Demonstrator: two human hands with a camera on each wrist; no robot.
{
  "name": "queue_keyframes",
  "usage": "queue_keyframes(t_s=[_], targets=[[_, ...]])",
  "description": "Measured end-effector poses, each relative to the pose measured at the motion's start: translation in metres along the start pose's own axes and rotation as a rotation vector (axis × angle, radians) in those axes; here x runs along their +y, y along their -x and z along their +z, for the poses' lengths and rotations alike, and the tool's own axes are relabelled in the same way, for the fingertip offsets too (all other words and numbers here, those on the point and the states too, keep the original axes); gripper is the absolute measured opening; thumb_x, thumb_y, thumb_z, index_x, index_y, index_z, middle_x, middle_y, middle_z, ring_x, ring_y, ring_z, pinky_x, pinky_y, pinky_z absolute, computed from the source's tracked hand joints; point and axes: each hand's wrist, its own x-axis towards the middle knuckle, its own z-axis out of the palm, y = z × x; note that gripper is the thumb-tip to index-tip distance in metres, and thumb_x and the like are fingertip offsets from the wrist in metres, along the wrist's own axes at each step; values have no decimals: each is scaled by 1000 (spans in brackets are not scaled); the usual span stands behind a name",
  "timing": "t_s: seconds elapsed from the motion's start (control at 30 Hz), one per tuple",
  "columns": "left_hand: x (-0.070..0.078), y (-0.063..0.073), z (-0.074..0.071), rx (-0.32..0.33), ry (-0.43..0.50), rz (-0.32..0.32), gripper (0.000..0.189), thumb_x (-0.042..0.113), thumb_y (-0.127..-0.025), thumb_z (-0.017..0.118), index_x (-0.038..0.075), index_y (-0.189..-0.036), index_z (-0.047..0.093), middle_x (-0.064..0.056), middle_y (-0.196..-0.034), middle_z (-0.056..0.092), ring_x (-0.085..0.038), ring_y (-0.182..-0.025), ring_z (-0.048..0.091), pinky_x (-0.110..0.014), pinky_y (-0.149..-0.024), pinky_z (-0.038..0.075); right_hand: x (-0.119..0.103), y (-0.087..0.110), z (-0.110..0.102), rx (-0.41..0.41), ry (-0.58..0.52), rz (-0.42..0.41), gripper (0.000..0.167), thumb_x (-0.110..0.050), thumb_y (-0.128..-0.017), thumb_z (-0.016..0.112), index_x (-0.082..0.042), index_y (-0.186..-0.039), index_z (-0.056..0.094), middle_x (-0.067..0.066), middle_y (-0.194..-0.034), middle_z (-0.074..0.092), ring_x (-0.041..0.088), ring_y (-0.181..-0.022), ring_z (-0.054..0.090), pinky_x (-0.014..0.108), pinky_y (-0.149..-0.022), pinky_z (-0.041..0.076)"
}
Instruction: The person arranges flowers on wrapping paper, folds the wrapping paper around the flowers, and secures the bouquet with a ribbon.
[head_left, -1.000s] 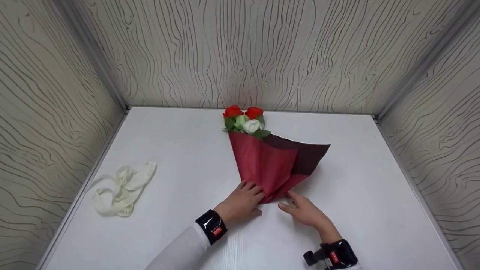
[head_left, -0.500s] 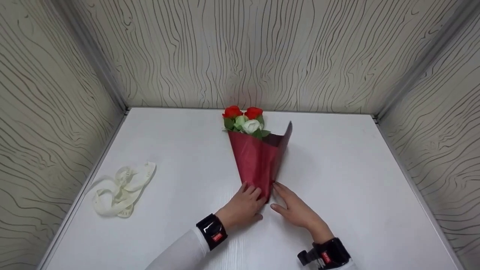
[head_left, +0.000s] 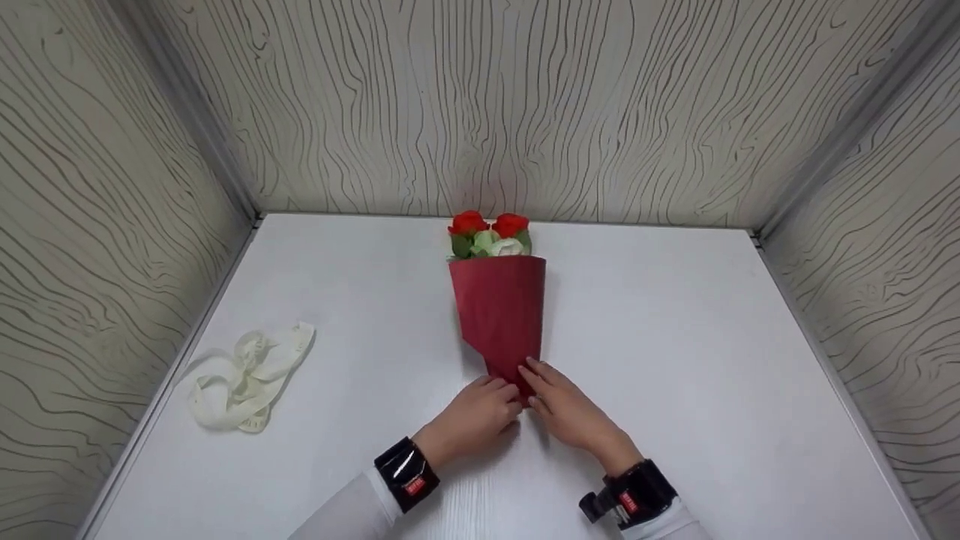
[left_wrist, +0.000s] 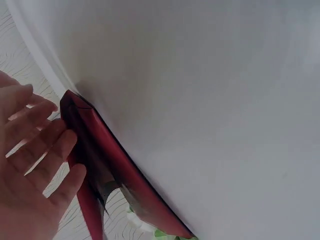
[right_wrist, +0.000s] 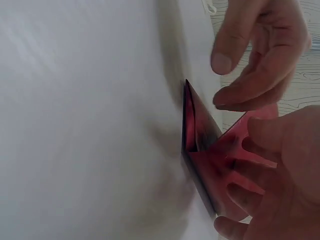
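A bouquet wrapped in dark red paper [head_left: 499, 307] lies on the white table, narrow end toward me. Red roses [head_left: 511, 225] and a white flower [head_left: 507, 247] with green leaves show above the paper's rim. My left hand [head_left: 472, 416] is at the lower left of the wrap, fingertips right by its narrow end. Extended fingers of my right hand [head_left: 571, 412] lie on the paper near the bottom from the right side. In the right wrist view, the left hand [right_wrist: 272, 57] hangs loosely bent above the folded end, while the right hand [right_wrist: 285, 170] spreads over the red paper.
A loosely tangled cream ribbon [head_left: 251, 382] with faint print lies at the left of the white table [head_left: 675, 337]. Wood-patterned panels [head_left: 480, 105] rise behind and on both sides.
The paper's right flap has swung leftward over the front of the bouquet, covering part of the white flower. My right hand has moved left with it, close beside the left hand.
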Motion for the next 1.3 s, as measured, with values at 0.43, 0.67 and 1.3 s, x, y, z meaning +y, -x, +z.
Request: queue_keyframes(t_s=[0.43, 0.67, 1.3], targets=[[-9, 0, 8, -133, -89, -208, 51, 29, -93, 66, 4, -136, 55, -10, -136, 55, -25, -129, 50, -42, -108, 37, 1, -13, 6, -48, -44, -11, 41, 1, -101, 46, 6, -141, 46, 18, -152, 36, 34, -137, 38, 48, -108, 35], [-11, 2, 12, -178, -86, -222, 55, 34, -93, 67, 10, -141, 54, -8, -138, 55, -25, -127, 50, -45, -108, 37, 7, -31, -1, 35, 4, -16, 41, 6, -99, 43, 6, -139, 48, 18, -150, 39, 33, -137, 39, 45, -108, 35], [-21, 4, 11, -240, -40, -226, 39, 32, -93, 68, 19, -130, 66, 2, -128, 64, -15, -123, 54, -50, -104, 40, 20, -35, 5, -81, 230, -31, 39, 1, -98, 47, -2, -135, 58, 14, -144, 49, 30, -134, 44, 50, -108, 35]])
